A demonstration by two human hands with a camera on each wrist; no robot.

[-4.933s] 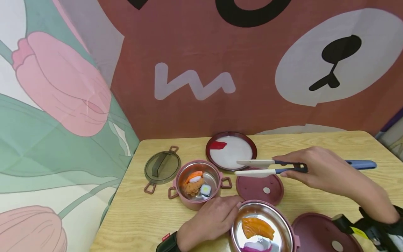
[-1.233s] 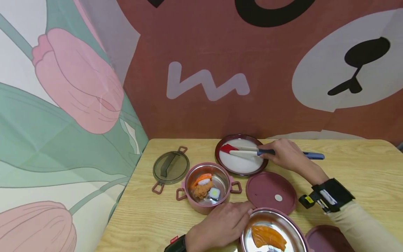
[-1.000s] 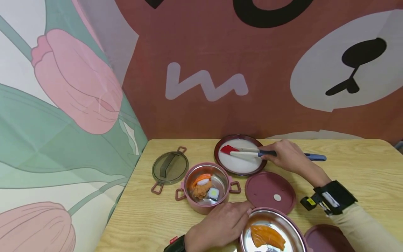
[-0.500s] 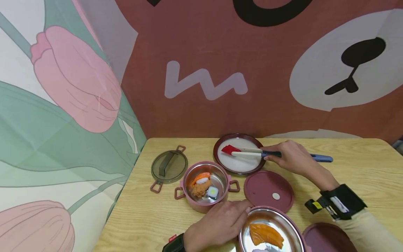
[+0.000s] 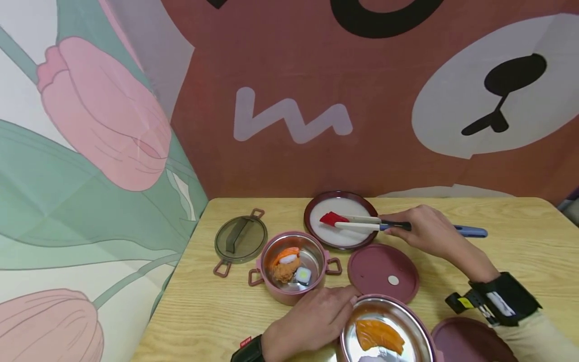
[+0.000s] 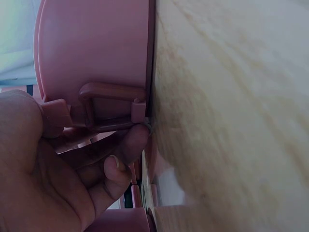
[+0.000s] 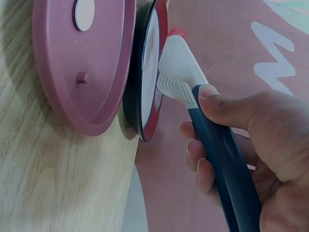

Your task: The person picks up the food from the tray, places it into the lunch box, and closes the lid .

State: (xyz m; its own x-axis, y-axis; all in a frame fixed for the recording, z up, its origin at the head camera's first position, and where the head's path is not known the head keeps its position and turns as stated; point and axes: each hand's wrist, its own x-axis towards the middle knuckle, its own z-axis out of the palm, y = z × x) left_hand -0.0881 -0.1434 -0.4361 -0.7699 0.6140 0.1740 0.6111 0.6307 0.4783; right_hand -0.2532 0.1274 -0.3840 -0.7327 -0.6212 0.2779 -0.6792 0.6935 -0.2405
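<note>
Tongs (image 7: 223,162) have moved onto red piece (image 5: 333,219), your R fingers (image 7: 205,176) gripping 'em, L fingers (image 6: 135,142) on near pot (image 6: 91,43): prob. pick-up step, so next squeeze & lift off plate (image 5: 334,239).

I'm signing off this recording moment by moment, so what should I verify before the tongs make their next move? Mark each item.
1. Right hand holding the tongs: ok.
2. Red piece at the tongs' tips: ok.
3. Red piece clear of the plate: cannot tell; the tongs hold it over the plate, but any gap is unclear.
4. Left hand at the front pot: ok, at its handle.
5. Front pot uncovered: ok, the orange piece shows inside.
6. Rear pot uncovered: ok, food shows inside.
</note>
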